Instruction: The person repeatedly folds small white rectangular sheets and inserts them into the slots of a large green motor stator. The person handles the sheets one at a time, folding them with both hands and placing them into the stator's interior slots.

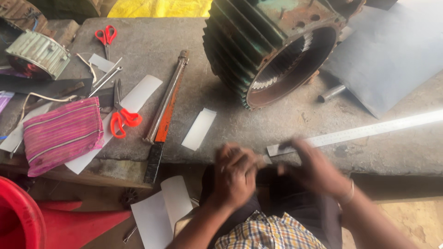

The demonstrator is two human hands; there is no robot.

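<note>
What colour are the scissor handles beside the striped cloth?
Red-orange, on the scissors, clearest in the head view.

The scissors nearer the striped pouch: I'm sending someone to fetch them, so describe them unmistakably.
Start at the big green finned motor housing on the grey bench, then look left past the long metal bar. The scissors lie on a white sheet beside the pink striped pouch. The other red pair lies at the bench's far edge.

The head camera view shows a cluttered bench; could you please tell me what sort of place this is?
Probably a motor repair or rewinding workshop: a large finned motor housing lies open on the rough stone bench, with scissors, cut paper strips and a steel ruler scattered around.
</note>
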